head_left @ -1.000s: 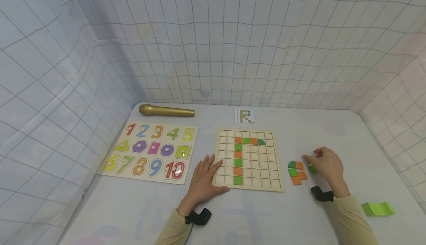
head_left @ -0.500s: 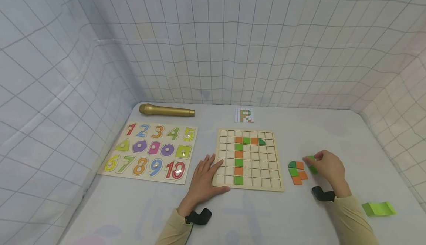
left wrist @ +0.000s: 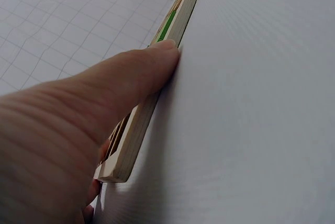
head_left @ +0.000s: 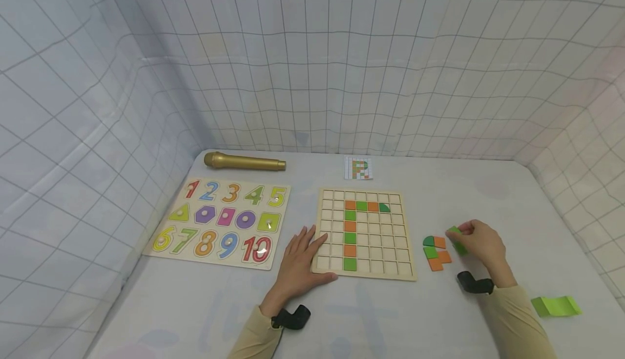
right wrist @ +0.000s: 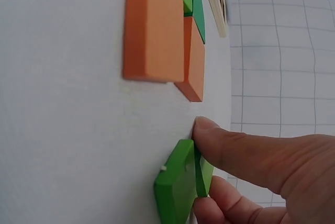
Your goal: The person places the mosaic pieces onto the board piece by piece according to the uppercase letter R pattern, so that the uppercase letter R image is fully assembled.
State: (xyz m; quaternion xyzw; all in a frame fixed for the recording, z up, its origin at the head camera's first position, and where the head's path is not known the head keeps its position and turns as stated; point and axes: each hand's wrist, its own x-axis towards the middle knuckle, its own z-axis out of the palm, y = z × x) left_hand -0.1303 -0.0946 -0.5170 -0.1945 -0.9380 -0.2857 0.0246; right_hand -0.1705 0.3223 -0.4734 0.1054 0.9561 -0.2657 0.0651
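Note:
My left hand rests at the front left corner of a wooden grid board. Its fingers lie spread along the left side, and the thumb touches the front edge. Green and orange tiles fill a column and part of an upper row, ending in a dark green quarter-round tile. To the right of the board, my right hand pinches a green square tile between thumb and fingers. Another green tile lies against it on the table. Beside them is a cluster of orange tiles and green ones.
A number and shape puzzle board lies at the left, with a gold microphone behind it. A small card with a coloured tile pattern lies behind the grid board. A light green curved block sits at the front right.
The right hand's fingers have closed onto a green tile, which has shifted slightly against the other green one. My left hand and the grid board have stayed put.

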